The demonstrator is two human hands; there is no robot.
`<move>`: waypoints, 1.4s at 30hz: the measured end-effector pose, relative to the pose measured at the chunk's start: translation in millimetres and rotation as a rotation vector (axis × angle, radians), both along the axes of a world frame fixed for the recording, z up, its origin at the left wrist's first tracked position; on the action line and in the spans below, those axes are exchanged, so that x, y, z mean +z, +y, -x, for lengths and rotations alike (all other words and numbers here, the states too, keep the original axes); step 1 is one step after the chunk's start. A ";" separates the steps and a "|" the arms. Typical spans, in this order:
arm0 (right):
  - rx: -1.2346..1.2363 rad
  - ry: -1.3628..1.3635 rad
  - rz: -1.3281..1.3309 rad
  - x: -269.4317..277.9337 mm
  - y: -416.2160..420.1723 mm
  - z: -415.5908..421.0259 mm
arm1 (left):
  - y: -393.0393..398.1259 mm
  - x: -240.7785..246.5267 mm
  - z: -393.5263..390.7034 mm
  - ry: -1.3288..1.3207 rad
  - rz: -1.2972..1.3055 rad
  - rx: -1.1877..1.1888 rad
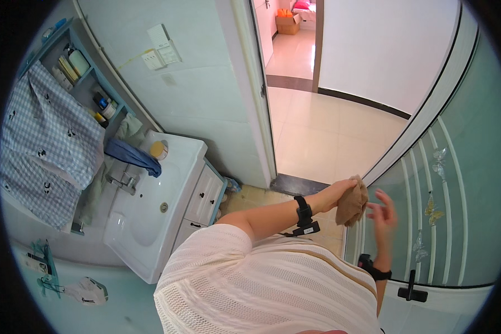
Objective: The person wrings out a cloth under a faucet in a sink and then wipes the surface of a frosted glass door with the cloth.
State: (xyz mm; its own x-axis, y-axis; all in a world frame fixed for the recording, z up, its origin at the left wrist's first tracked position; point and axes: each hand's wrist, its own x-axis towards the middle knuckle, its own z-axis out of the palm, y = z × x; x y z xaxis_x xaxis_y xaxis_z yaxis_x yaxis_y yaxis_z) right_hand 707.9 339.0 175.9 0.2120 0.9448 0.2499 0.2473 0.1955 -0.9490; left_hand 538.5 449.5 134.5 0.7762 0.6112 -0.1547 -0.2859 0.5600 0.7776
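Note:
My left hand [336, 196] holds a bunched brown cloth [352, 202] out in front of my body, beside the edge of a frosted glass door. To the right of the cloth, and apart from it, is my right hand [384, 213], slightly blurred, with its fingers spread and nothing seen in them. Each wrist wears a black strap, and a small black device hangs by the left one. The glass door [480, 167] has pale vertical stripes and butterfly decorations. A black door handle [412, 289] sits below my right forearm.
On the left stands a white washbasin [146, 225] with a metal faucet [127, 183], a blue cloth [135, 158] and a yellow-lidded jar [159, 150]. A checked fabric [54, 142] hangs over a blue shelf unit [81, 81]. Ahead, a dark threshold [296, 183] crosses the doorway.

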 end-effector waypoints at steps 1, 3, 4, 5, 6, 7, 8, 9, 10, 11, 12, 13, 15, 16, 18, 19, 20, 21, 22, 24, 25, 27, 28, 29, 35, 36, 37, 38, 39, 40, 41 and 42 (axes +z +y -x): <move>-0.122 -0.025 0.000 4.6 -7.9 -23.1 | 2.8 2.3 -8.1 -0.031 -0.011 0.025; -0.418 -0.116 -0.104 32.7 -35.1 -67.2 | 6.6 9.5 -27.9 -0.042 -0.009 0.049; -0.589 -0.172 -0.208 45.4 -49.8 -83.0 | 9.2 13.4 -38.8 -0.009 0.001 0.050; -0.756 -0.221 -0.291 59.7 -63.4 -93.0 | 11.2 18.9 -47.7 0.026 0.011 0.052; -0.924 -0.274 -0.374 74.5 -77.3 -101.4 | 11.5 28.8 -54.4 -0.091 -0.008 0.035; -1.025 -0.317 -0.476 90.5 -90.0 -99.8 | 14.0 31.6 -62.2 -0.110 -0.058 0.051; -1.130 -0.367 -0.579 103.0 -101.3 -97.5 | 16.6 33.0 -72.5 -0.132 -0.108 0.061; -1.220 -0.404 -0.652 111.7 -113.9 -101.6 | 18.1 37.1 -84.9 -0.163 -0.157 0.062; -1.322 -0.455 -0.730 120.6 -129.8 -104.2 | 15.3 52.5 -96.2 -0.179 -0.187 0.029; -1.422 -0.513 -0.806 125.5 -144.9 -104.6 | 16.8 54.1 -105.5 -0.186 -0.232 0.019; -1.538 -0.510 -0.814 123.7 -161.6 -109.7 | 19.4 56.7 -113.7 -0.199 -0.288 0.011; -1.617 -0.520 -0.771 120.5 -173.1 -117.3 | 22.4 57.4 -124.3 -0.221 -0.338 -0.007; -1.785 -0.535 -0.689 111.8 -191.2 -132.8 | 35.3 54.9 -143.7 -0.316 -0.352 -0.029; -1.804 -0.440 -0.615 100.8 -189.5 -139.1 | 36.4 70.9 -141.1 -0.313 -0.348 -0.002; -1.899 -0.485 -0.536 105.1 -189.4 -135.5 | 45.0 80.8 -161.1 -0.321 -0.450 0.002; -1.935 -0.510 -0.489 107.9 -189.0 -131.7 | 47.9 88.1 -165.6 -0.325 -0.492 0.015; -2.004 -0.515 -0.527 106.7 -194.9 -136.0 | 47.0 97.9 -172.8 -0.377 -0.421 -0.010; -2.025 -0.423 -0.462 101.7 -208.8 -149.7 | 52.4 103.9 -179.6 -0.372 -0.531 0.002; -2.042 -0.334 -0.399 98.3 -227.4 -163.7 | 58.9 111.3 -186.5 -0.372 -0.638 0.017; -1.998 -0.215 -0.318 100.2 -226.0 -162.6 | 73.6 121.5 -196.3 -0.399 -0.781 0.034; -1.943 -0.190 -0.304 101.6 -221.2 -161.4 | 77.5 125.9 -200.2 -0.386 -0.845 0.072; -1.850 -0.126 -0.333 103.6 -213.1 -159.2 | 84.5 137.5 -207.2 -0.359 -0.967 0.152; -1.810 -0.082 -0.369 98.0 -215.6 -161.5 | 88.9 140.7 -212.5 -0.334 -1.022 0.181; -1.769 -0.041 -0.407 95.8 -220.6 -164.2 | 94.8 143.5 -219.9 -0.311 -1.077 0.213; -1.802 -0.002 -0.280 105.3 -211.1 -145.6 | 152.6 156.7 -250.7 -0.178 -1.191 0.414; -1.806 -0.031 -0.283 103.8 -214.8 -147.2 | 159.4 158.9 -255.6 -0.135 -1.214 0.444; -1.827 -0.041 -0.271 101.0 -219.9 -153.4 | 163.6 164.3 -256.1 -0.107 -1.251 0.430; -1.847 -0.050 -0.259 97.5 -226.2 -159.8 | 165.7 167.5 -254.9 -0.078 -1.287 0.417; -1.860 -0.055 -0.248 93.9 -229.0 -165.0 | 168.7 170.7 -254.4 -0.044 -1.327 0.410; -1.866 -0.061 -0.266 91.6 -227.4 -169.1 | 175.4 170.5 -258.7 -0.034 -1.375 0.385; -1.873 -0.067 -0.282 88.7 -226.3 -172.5 | 179.6 169.9 -263.5 -0.021 -1.408 0.404; -1.883 -0.073 -0.289 85.9 -225.9 -174.6 | 180.2 168.4 -265.2 -0.003 -1.437 0.416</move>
